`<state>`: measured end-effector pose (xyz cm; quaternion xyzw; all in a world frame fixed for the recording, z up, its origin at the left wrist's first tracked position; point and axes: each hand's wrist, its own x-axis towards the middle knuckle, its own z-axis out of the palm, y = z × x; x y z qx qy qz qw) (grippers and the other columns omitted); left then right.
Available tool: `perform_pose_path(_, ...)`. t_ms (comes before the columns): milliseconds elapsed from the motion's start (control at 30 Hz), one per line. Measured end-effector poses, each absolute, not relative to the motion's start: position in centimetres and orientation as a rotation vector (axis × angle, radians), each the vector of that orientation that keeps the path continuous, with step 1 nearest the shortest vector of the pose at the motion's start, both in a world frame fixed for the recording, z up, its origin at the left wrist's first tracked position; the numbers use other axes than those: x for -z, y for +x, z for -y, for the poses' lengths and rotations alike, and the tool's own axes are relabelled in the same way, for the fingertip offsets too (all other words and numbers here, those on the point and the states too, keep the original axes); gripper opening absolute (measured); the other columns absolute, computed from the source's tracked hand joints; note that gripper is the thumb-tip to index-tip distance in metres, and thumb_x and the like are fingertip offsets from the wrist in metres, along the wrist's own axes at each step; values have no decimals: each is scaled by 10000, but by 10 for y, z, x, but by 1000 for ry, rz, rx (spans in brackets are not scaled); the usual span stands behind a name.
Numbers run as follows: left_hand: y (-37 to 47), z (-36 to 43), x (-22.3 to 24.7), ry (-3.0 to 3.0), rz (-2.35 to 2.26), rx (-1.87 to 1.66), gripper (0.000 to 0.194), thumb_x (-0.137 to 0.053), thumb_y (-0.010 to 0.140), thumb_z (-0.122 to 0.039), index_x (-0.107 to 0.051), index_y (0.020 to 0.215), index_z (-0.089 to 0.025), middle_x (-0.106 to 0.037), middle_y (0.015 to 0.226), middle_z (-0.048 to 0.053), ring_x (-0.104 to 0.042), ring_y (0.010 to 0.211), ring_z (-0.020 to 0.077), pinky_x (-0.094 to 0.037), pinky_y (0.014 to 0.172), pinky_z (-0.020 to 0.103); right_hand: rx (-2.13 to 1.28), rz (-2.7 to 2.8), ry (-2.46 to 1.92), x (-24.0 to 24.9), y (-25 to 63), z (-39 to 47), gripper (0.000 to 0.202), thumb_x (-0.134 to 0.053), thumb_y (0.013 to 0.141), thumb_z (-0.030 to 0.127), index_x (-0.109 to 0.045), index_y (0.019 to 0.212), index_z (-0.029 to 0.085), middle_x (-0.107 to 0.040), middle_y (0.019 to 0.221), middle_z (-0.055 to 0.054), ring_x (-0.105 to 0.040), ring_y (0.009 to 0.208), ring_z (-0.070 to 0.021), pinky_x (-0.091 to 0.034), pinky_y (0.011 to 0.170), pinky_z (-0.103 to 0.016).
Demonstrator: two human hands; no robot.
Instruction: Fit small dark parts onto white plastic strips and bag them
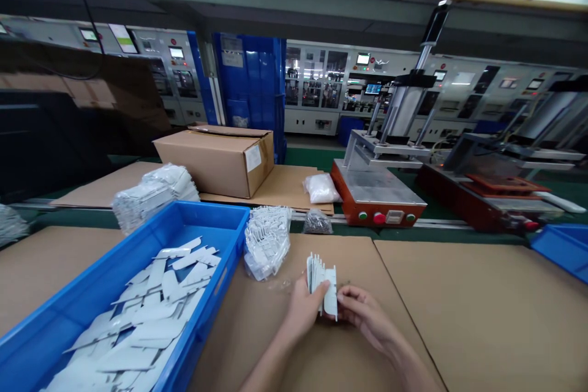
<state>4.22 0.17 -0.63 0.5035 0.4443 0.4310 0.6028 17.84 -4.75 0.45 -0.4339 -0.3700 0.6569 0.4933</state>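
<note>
In your tray [209,214] lie loose parts [142,337]. To the right of this tray are the bagged bundle [267,239], then the stack [329,297] in your left hand [304,306]; behind the tray stands the carton [206,162].

There are two hands [304,301] [365,313], two blue trays [209,220] [567,251], two presses [381,187] [482,199], one labelled carton [206,162] and one white pouch [321,188].

Stack of thin white pieces [315,277], held roughly upright in the left hand [304,305].
The outermost piece [331,297] stands broad face showing, beside the right hand [366,313]; its edge seems notched, though too small to be sure.
</note>
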Motion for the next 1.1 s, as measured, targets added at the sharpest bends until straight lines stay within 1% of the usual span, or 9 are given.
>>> perform_pose_path(133, 41, -2, 7, 1204, -1020, -1017, 244, -588, 655, -328, -564, 777, -117, -582, 607, 7, -543, 561, 135, -435, 502, 204, -1544, 879, -1091, -1, 178, 47, 214, -640, 645, 366, -566, 654, 165, -602, 632, -5, -589, 593, -155, -458, 656, -294)
perform_pose_path(333, 42, -2, 13, 1221, -1033, -1003, 262, -567, 670, -320, -560, 844, -124, -590, 645, 23, -550, 591, 153, -433, 486, 208, -1241, 985, -1223, 11, 176, 39, 230, -648, 626, 380, -585, 635, 159, -576, 592, 6, -550, 557, -141, -459, 564, -255)
perform_pose_path(400, 42, -1, 12, 1246, -1036, -1011, 256, -561, 676, -311, -561, 848, -122, -591, 661, 27, -551, 607, 157, -433, 503, 214, -1198, 1024, -1254, 10, 176, 38, 223, -649, 626, 372, -590, 626, 157, -572, 575, 8, -545, 544, -139, -457, 551, -251)
perform_pose_path(633, 40, 1, 7, 1402, -1052, -1051, 203, -531, 701, -279, -562, 839, -133, -594, 711, 29, -536, 645, 156, -414, 586, 224, -1300, 1024, -1276, 8, 180, 38, 235, -651, 608, 382, -574, 579, 162, -578, 573, 10, -546, 530, -133, -457, 545, -250)
perform_pose_path(833, 43, 5, 9, 1457, -1082, -1073, 193, -504, 722, -300, -549, 832, -147, -580, 704, 26, -527, 656, 160, -388, 600, 218, -1393, 1048, -1294, 16, 180, 39, 236, -632, 620, 387, -577, 594, 159, -583, 523, 22, -543, 486, -119, -437, 520, -237)
perform_pose_path(900, 41, 4, 9, 1508, -1123, -1076, 187, -486, 735, -306, -544, 831, -156, -567, 673, 18, -522, 630, 156, -372, 578, 212, -1401, 1056, -1307, 16, 182, 39, 228, -622, 632, 379, -569, 602, 160, -573, 520, 26, -532, 477, -113, -424, 504, -228)
perform_pose_path(967, 35, 0, 8, 1585, -1212, -1060, 171, -466, 747, -306, -541, 807, -165, -549, 623, 10, -513, 586, 153, -347, 541, 208, -1298, 1062, -1359, 16, 187, 37, 214, -608, 649, 372, -559, 614, 166, -554, 523, 30, -518, 483, -113, -414, 495, -225)
perform_pose_path(1033, 28, -7, 8, 1656, -1326, -1026, 128, -480, 736, -280, -541, 763, -170, -540, 591, 10, -513, 564, 156, -324, 524, 207, -1091, 1048, -1448, 17, 196, 35, 197, -578, 675, 373, -558, 647, 179, -545, 541, 25, -513, 506, -126, -410, 496, -236)
perform_pose_path(1100, 21, -14, 10, 1698, -1419, -985, 70, -516, 704, -229, -539, 732, -170, -548, 589, 19, -527, 581, 167, -311, 531, 208, -861, 1046, -1531, 22, 207, 31, 175, -560, 688, 367, -570, 700, 192, -566, 604, 5, -527, 563, -153, -421, 534, -264)
